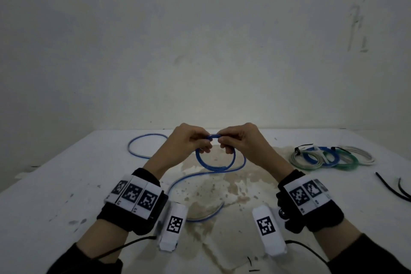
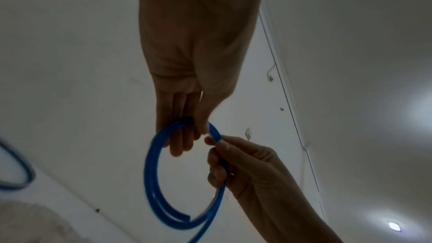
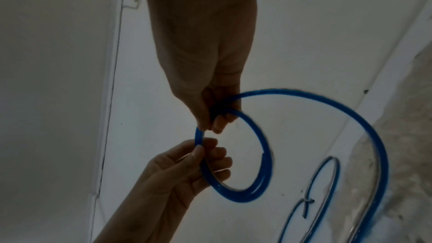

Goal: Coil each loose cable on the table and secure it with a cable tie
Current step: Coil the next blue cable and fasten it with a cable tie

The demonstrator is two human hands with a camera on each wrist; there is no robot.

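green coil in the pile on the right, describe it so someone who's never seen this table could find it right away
On the white table, look to the far right, where a cluster of tied coils lies past the right hand. The green coil sits between a blue coil and a white coil, and is the only green one.

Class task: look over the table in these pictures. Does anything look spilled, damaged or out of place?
Yes. A brownish stain spreads across the middle of the white table, under the hands and blue cable; it looks like a dried spill or worn paint. Small dark specks surround it. The cables look undamaged.
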